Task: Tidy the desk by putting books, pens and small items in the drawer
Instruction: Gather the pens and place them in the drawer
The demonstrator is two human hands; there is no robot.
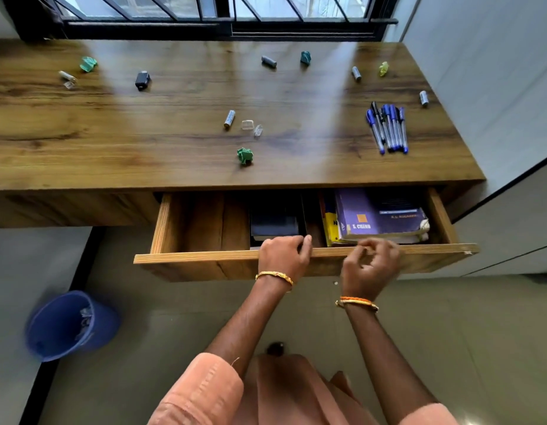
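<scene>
Drawer [204, 258] pulled open under desk [174, 154], 2 books [379, 216] inside at right. Left hand [283, 256] curled over drawer's front edge, gripping it. Right hand [369, 266] blurred just beside, fingers bent; grip impossible to tell. Pens [389, 127] bunched on desk's right.

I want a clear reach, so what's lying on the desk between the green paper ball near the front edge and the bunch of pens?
In the head view, nothing: the desk between the green paper ball and the pens is bare wood.
</scene>
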